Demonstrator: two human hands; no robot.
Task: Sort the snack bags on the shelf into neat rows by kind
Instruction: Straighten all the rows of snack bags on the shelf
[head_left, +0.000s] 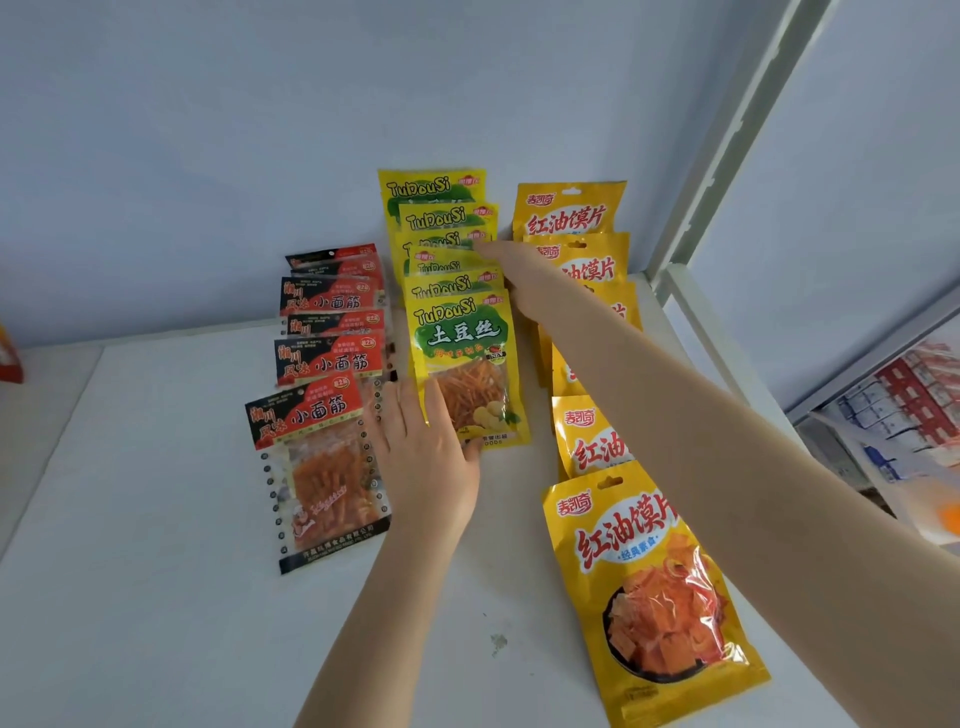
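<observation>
head view: both hands square up the middle row of tudousi bags (465, 364) on the shelf (156, 519)
left hand (426, 452) flat against the front bag, right hand (511, 278) straight-fingered at the row's far right edge; a hard push would likely skew the overlapped row into the orange 红油馍片 bags (644, 571) or red 小面筋 bags (322, 415); "tudousi" and 土豆丝 readable

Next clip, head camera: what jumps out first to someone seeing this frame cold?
Three front-to-back rows of snack bags lie on the white shelf: red-and-black bags left, yellow-green bags in the middle, orange bags right. Both bare arms reach in: the left hand rests against the front yellow-green bag, the right hand stretches along that row's right side toward the back.
</observation>
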